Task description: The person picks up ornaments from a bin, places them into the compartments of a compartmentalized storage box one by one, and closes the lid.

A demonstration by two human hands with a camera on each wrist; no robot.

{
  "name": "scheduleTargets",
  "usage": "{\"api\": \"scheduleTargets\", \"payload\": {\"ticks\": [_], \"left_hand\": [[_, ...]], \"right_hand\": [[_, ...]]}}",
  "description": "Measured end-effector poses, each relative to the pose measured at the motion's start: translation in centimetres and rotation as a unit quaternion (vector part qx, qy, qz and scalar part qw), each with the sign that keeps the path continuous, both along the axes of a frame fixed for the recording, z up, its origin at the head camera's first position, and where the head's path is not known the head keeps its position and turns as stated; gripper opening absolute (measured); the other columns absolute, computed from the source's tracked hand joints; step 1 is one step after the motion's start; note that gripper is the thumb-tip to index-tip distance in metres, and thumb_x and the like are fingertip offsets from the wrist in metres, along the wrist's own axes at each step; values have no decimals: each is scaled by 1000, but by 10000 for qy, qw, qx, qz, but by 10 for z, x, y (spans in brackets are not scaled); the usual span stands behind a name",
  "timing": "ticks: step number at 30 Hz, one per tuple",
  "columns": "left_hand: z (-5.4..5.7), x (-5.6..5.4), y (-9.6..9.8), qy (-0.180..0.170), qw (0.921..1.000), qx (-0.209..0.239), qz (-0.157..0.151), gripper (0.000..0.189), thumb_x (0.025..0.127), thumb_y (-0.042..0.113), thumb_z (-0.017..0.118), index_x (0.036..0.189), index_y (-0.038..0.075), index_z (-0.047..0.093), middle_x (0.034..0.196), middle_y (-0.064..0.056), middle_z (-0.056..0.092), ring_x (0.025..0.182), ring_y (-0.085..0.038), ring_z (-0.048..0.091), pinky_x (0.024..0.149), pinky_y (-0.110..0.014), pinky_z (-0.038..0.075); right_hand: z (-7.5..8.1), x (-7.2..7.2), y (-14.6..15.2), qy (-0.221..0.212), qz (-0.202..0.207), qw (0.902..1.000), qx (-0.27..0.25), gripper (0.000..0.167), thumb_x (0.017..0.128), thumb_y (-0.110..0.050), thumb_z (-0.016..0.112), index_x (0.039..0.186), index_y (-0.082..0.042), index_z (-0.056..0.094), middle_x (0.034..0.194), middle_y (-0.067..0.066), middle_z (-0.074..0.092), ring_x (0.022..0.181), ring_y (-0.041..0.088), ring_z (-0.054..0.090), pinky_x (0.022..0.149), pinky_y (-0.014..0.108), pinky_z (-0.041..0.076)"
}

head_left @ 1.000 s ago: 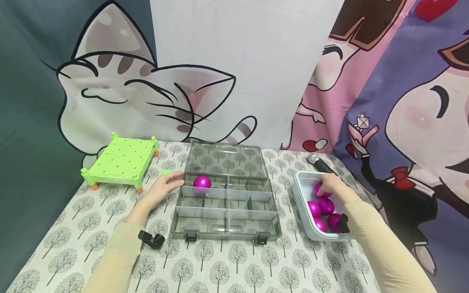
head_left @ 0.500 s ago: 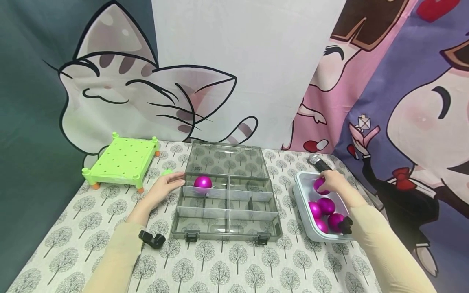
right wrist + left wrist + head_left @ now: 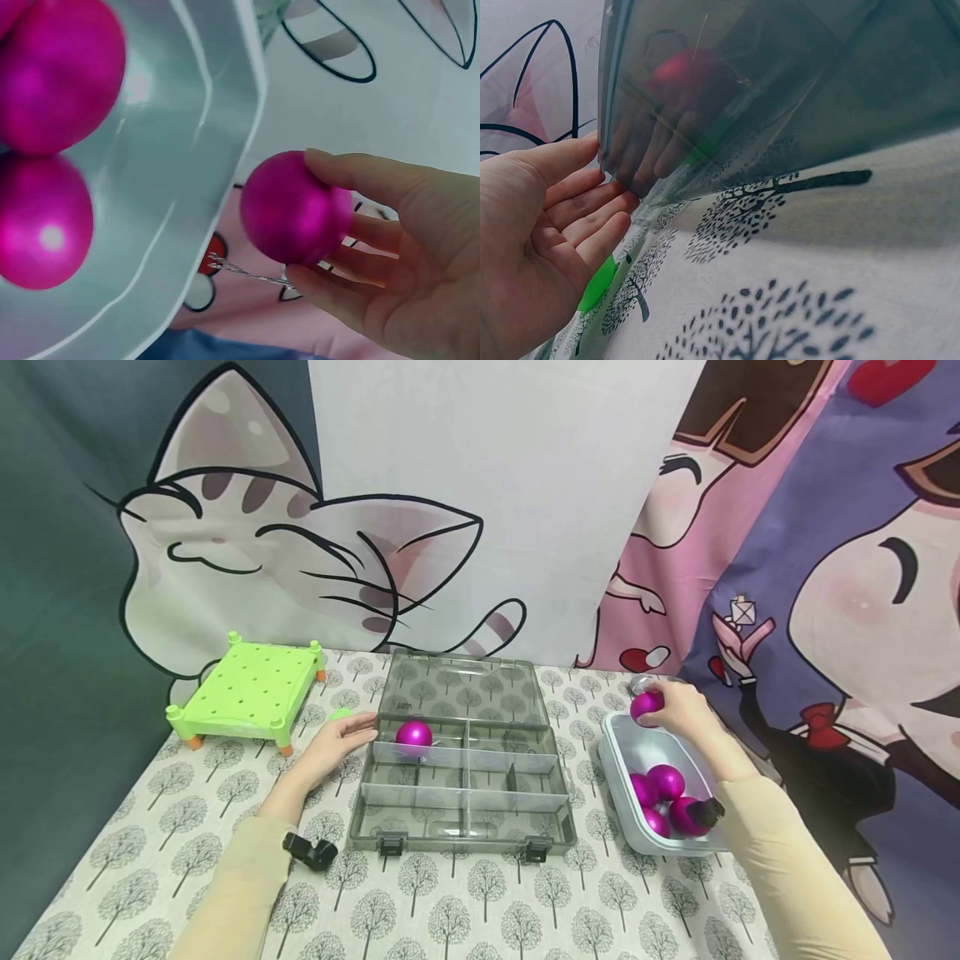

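Note:
My right hand [image 3: 684, 710] grips a shiny magenta bauble [image 3: 294, 208] between thumb and fingers, above the far rim of a pale blue tub [image 3: 611, 777]. A silvery string hangs from that bauble in the right wrist view. Several more magenta baubles [image 3: 666, 782] lie in the tub. At the left side of a clear grey compartment box [image 3: 463, 839], my left hand [image 3: 337, 747] rests with extended fingers, the tips touching the wall. One magenta bauble [image 3: 413, 737] sits in the box's back left compartment. The box's lid [image 3: 465, 692] lies folded back.
A lime green perforated stand [image 3: 247, 689] with orange feet is at the back left. Behind my left hand is a small green item [image 3: 341, 713]. Partly hidden by my right hand, a microphone [image 3: 640, 684] lies behind the tub. Printed curtains hang along the back.
My right hand has lifted the bauble up from inside the tub to above its far edge. My left hand stays in place against the box.

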State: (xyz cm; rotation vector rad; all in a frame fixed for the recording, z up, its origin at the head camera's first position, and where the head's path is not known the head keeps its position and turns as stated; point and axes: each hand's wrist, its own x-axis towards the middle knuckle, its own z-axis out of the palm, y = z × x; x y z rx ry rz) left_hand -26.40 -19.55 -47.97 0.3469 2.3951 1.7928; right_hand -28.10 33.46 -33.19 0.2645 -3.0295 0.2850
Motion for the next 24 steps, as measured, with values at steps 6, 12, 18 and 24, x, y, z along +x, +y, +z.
{"api": "scheduleTargets", "payload": {"ticks": [6, 12, 18, 24], "left_hand": [[0, 0, 0, 8, 10000, -11, 18, 57, 98, 21, 58, 143, -9, 39, 147, -30, 42, 134, -45, 43, 114, -52, 36], [0, 0, 0, 5, 10000, -7, 13, 57, 98, 20, 58, 143, -9, 38, 148, -29, 41, 135, -44, 43, 114, -51, 36], [1, 0, 1, 18, 10000, 7, -9, 58, 98, 21, 58, 143, -10, 38, 147, -30, 42, 135, -44, 43, 114, -51, 36], [2, 1, 1, 9, 10000, 0, -10, 57, 99, 19, 58, 143, -10, 38, 147, -30, 41, 135, -45, 43, 114, -51, 36]], "right_hand": [[10, 0, -25, 378, -83, 9984, -423, 55, 77, -19, 78, 124, 2, 59, 116, 31, 64, 103, 49, 61, 85, 63, 49], [16, -2, -52, 652, 6, 9956, -671, 57, 79, -19, 79, 127, 3, 57, 124, 31, 61, 110, 51, 58, 90, 65, 48], [16, -6, -77, 821, 93, 9924, -913, 57, 80, -20, 79, 127, 2, 58, 125, 29, 61, 112, 48, 59, 94, 63, 47], [17, -8, -106, 846, 214, 9897, -1132, 59, 79, -23, 80, 128, 0, 58, 127, 26, 61, 114, 44, 59, 97, 60, 47]]}}
